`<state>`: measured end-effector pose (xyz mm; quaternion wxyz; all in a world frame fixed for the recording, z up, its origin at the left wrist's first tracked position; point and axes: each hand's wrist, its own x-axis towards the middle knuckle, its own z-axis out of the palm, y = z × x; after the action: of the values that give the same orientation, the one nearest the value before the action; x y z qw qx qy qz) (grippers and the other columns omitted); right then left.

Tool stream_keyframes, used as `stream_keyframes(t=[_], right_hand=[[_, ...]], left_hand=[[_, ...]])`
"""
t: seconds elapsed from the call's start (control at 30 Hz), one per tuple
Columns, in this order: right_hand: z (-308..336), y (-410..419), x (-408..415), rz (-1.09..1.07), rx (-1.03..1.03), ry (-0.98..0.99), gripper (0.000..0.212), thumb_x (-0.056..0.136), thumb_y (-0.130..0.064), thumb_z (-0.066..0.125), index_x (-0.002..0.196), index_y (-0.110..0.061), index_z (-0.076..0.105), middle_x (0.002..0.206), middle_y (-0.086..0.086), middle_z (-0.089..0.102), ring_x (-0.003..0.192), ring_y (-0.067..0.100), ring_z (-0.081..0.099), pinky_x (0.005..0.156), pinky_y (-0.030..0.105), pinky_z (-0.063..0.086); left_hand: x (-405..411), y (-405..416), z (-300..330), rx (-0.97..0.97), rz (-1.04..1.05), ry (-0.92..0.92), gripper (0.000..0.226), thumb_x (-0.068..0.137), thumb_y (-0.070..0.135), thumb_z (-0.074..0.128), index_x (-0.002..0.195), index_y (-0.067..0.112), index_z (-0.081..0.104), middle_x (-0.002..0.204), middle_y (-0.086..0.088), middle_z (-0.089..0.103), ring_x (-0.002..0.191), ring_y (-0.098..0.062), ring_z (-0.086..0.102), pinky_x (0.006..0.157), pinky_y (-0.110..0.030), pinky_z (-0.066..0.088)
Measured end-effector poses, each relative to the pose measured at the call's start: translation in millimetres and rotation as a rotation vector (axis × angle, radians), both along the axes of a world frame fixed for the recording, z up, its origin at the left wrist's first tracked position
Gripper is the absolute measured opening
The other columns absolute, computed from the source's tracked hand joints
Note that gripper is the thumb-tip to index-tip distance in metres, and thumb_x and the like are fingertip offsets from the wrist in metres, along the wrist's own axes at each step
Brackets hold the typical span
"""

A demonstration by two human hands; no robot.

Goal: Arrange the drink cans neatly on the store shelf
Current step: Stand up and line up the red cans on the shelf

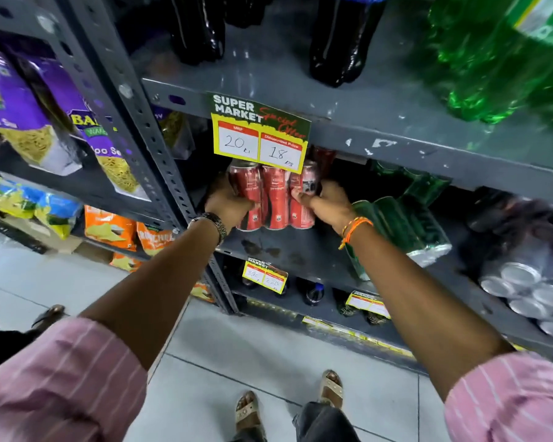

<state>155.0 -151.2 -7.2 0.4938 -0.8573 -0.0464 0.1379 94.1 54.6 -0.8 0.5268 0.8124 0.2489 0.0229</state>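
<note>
Bright, even overhead light washes the pale tiled floor (87, 282) and glints off the glossy dark plastic bottles (342, 43), while the recess under the grey metal shelf (380, 135) sinks into shadow, and wide-angle distortion bends and blurs the green plastic bottles (505, 55) at the edge.

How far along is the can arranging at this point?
Done: three red cans stand upright in a tight row on the shelf. In hand: left hand and right hand press the row's two ends. Left: silver-topped cans at right look loosely grouped.
</note>
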Motion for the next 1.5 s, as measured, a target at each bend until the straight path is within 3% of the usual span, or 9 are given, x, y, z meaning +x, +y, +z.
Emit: stream_keyframes(t=[0.17, 0.33, 0.5, 0.6, 0.73, 0.9, 1.1, 1.23, 1.5], right_hand=[[-20, 1, -42, -0.108, 0.023, -0.137, 0.047, 0.081, -0.029, 0.080, 0.121, -0.011, 0.063, 0.118, 0.009, 0.072, 0.107, 0.019, 0.066, 0.090, 0.027, 0.049], [-37, 3, -76, -0.185, -0.048, -0.181, 0.053, 0.079, -0.028, 0.081, 0.117, -0.001, 0.055, 0.118, 0.017, 0.062, 0.111, 0.031, 0.060, 0.092, 0.035, 0.049], [-44, 8, -98, -0.199, -0.041, -0.194, 0.051, 0.081, -0.024, 0.080, 0.116, 0.001, 0.052, 0.118, 0.018, 0.057, 0.110, 0.031, 0.057, 0.091, 0.033, 0.046], [-40, 10, -100, -0.220, -0.051, -0.174, 0.051, 0.080, -0.024, 0.080, 0.115, 0.000, 0.052, 0.119, 0.018, 0.060, 0.111, 0.032, 0.060, 0.092, 0.038, 0.050], [-24, 6, -100, -0.317, 0.013, -0.213, 0.066, 0.077, -0.020, 0.081, 0.132, -0.002, 0.050, 0.133, 0.017, 0.058, 0.123, 0.028, 0.058, 0.103, 0.034, 0.047], [-11, 7, -103, -0.370, -0.054, -0.258, 0.067, 0.084, -0.009, 0.073, 0.142, 0.002, 0.043, 0.133, 0.020, 0.058, 0.123, 0.032, 0.058, 0.102, 0.030, 0.045], [4, 3, -83, -0.243, -0.172, -0.264, 0.042, 0.086, 0.000, 0.062, 0.128, -0.003, 0.062, 0.125, 0.023, 0.064, 0.118, 0.038, 0.060, 0.105, 0.040, 0.047], [12, 0, -60, -0.235, -0.168, -0.276, 0.037, 0.086, -0.003, 0.065, 0.124, -0.003, 0.067, 0.121, 0.020, 0.072, 0.112, 0.034, 0.067, 0.093, 0.028, 0.046], [23, 0, -50, -0.270, -0.101, -0.272, 0.034, 0.083, -0.003, 0.067, 0.117, -0.006, 0.070, 0.117, 0.020, 0.072, 0.109, 0.037, 0.068, 0.099, 0.046, 0.054]], left_hand=[[-22, -1, -1, 0.148, -0.132, -0.092, 0.057, 0.062, 0.034, 0.075, 0.113, 0.031, 0.051, 0.115, 0.005, 0.066, 0.100, -0.016, 0.060, 0.086, -0.029, 0.042], [-35, -2, -14, 0.239, -0.142, -0.095, 0.065, 0.070, 0.023, 0.080, 0.129, 0.019, 0.052, 0.120, -0.007, 0.071, 0.110, -0.028, 0.067, 0.087, -0.030, 0.047], [-45, -6, -17, 0.258, -0.107, -0.084, 0.059, 0.068, 0.012, 0.077, 0.123, 0.012, 0.054, 0.114, -0.015, 0.073, 0.104, -0.036, 0.069, 0.081, -0.029, 0.047], [-42, -13, -4, 0.164, -0.106, -0.106, 0.036, 0.070, 0.030, 0.074, 0.101, 0.030, 0.056, 0.114, -0.010, 0.074, 0.105, -0.033, 0.070, 0.083, -0.030, 0.049], [-18, -5, 19, 0.093, -0.163, -0.077, 0.071, 0.079, 0.041, 0.048, 0.149, 0.033, 0.039, 0.148, -0.007, 0.055, 0.134, -0.030, 0.052, 0.114, -0.043, 0.040], [9, -4, 23, 0.180, -0.325, -0.003, 0.048, 0.097, 0.025, 0.037, 0.143, 0.012, 0.047, 0.153, -0.013, 0.043, 0.141, -0.030, 0.043, 0.109, -0.028, 0.030], [-5, 1, 16, 0.236, -0.291, 0.018, 0.055, 0.097, 0.036, 0.033, 0.149, 0.019, 0.039, 0.155, -0.011, 0.037, 0.142, -0.034, 0.041, 0.120, -0.040, 0.030], [-28, -4, 11, 0.284, -0.220, 0.011, 0.049, 0.100, 0.037, 0.034, 0.138, 0.011, 0.051, 0.146, -0.021, 0.047, 0.131, -0.041, 0.051, 0.108, -0.041, 0.039], [-28, -9, 33, 0.304, -0.225, -0.048, 0.055, 0.094, 0.041, 0.040, 0.137, 0.010, 0.053, 0.147, -0.015, 0.051, 0.132, -0.034, 0.051, 0.107, -0.036, 0.039]])
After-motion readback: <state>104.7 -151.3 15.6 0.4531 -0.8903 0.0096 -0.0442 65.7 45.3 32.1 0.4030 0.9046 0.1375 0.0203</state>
